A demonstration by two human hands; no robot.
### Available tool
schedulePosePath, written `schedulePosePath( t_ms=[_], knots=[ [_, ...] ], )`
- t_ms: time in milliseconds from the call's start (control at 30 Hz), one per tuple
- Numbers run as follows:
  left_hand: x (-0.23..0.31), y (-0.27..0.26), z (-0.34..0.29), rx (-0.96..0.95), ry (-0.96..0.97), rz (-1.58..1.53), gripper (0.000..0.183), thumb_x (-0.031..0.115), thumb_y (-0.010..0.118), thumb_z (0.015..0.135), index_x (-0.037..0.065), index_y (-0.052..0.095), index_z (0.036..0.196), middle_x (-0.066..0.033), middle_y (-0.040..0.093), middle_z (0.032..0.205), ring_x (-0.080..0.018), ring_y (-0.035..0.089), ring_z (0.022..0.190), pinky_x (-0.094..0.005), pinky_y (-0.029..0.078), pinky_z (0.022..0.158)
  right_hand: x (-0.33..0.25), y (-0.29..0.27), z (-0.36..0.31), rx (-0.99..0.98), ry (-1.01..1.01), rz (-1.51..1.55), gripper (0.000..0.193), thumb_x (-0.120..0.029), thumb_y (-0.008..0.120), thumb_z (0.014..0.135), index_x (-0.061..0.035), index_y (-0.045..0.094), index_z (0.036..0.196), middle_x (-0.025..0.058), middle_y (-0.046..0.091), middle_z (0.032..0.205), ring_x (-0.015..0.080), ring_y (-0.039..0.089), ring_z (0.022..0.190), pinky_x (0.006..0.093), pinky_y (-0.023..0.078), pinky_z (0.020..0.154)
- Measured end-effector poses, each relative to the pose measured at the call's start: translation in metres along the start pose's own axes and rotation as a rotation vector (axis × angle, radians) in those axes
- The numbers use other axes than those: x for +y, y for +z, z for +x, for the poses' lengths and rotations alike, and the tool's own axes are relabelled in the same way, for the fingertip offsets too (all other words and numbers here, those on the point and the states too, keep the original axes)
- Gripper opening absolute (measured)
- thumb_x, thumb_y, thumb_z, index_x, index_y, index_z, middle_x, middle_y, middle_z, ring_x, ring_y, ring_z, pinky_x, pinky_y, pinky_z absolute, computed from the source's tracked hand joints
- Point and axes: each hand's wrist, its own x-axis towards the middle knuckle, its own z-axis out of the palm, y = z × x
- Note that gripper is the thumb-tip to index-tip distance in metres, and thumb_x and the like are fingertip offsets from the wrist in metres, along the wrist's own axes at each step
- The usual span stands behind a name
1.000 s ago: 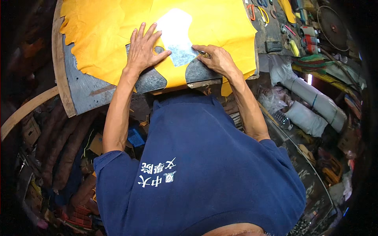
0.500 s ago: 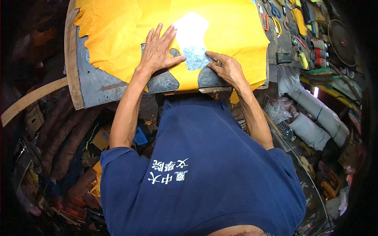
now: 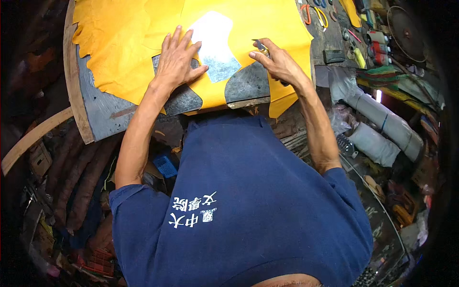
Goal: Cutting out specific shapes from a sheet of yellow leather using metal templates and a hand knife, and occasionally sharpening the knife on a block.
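A large yellow sheet of leather (image 3: 275, 24) covers most of the worktable. On it lies a pale metallic template (image 3: 220, 64), waisted in shape and bright with glare. My left hand (image 3: 174, 62) rests flat with fingers spread, its fingertips at the template's left edge. To the right of the template, my right hand (image 3: 283, 66) closes around a small knife (image 3: 261, 47), whose dark pointed blade sticks out past the fingers. The palm hides most of the handle. Dark tabletop (image 3: 248, 86) shows through cut-out gaps at the leather's near edge.
Orange-handled and yellow-handled scissors (image 3: 321, 16) lie at the table's right side, near a dark block (image 3: 333, 56) and a yellow marker (image 3: 359, 57). A round fan guard (image 3: 407, 34) stands beyond. Wrapped rolls (image 3: 382, 122) lie below right; a wooden strip (image 3: 36, 134) juts out left.
My right hand has lifted from the template's right edge and moved right with the knife. A flap of leather now hangs over the near edge below it. My left hand stays by the template.
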Motion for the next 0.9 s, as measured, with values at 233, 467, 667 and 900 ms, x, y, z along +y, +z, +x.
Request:
schedulePosePath(
  t_ms=[233, 467, 667, 900],
  knots=[
    [-0.006, -0.028, 0.065, -0.401, 0.231, 0.01, 0.032, 0.038, 0.07, 0.089, 0.008, 0.076, 0.098, -0.0141, 0.071, 0.097, -0.0327, 0.069, 0.097, -0.0496, 0.044, 0.105, -0.015, 0.03, -0.003, 0.015, -0.522, -0.475, 0.035, -0.015, 0.064, 0.094, -0.0041, 0.06, 0.126, 0.0248, 0.067, 0.104, 0.0438, 0.065, 0.095, 0.0508, 0.052, 0.083],
    [-0.013, -0.029, 0.143, -0.985, -0.154, -0.473, 0.074, 0.066, 0.042, 0.099, 0.009, 0.054, 0.144, -0.0088, 0.072, 0.114, -0.0293, 0.069, 0.092, -0.0462, 0.054, 0.083, -0.044, 0.099, 0.074, 0.335, -0.498, -0.274, 0.031, -0.018, 0.06, 0.096, -0.006, 0.065, 0.123, 0.0232, 0.071, 0.1, 0.0424, 0.068, 0.094, 0.0487, 0.054, 0.084],
    [0.002, -0.015, 0.174, -0.961, -0.119, -0.48, 0.073, 0.066, 0.042, 0.099, 0.009, 0.056, 0.142, -0.0091, 0.072, 0.114, -0.0293, 0.069, 0.092, -0.046, 0.054, 0.083, -0.059, 0.12, 0.088, 0.491, -0.468, -0.252, 0.033, -0.023, 0.06, 0.096, -0.0068, 0.069, 0.123, 0.0245, 0.072, 0.096, 0.0409, 0.071, 0.089, 0.0472, 0.056, 0.082],
    [0.0, -0.004, 0.188, -0.949, -0.044, -0.459, 0.072, 0.065, 0.042, 0.099, 0.008, 0.057, 0.141, -0.0095, 0.072, 0.114, -0.0294, 0.069, 0.092, -0.0457, 0.054, 0.082, -0.062, 0.123, 0.091, 0.52, -0.433, -0.361, 0.034, -0.025, 0.06, 0.096, -0.008, 0.069, 0.125, 0.0251, 0.071, 0.095, 0.0404, 0.071, 0.087, 0.0485, 0.057, 0.081]
  ],
)
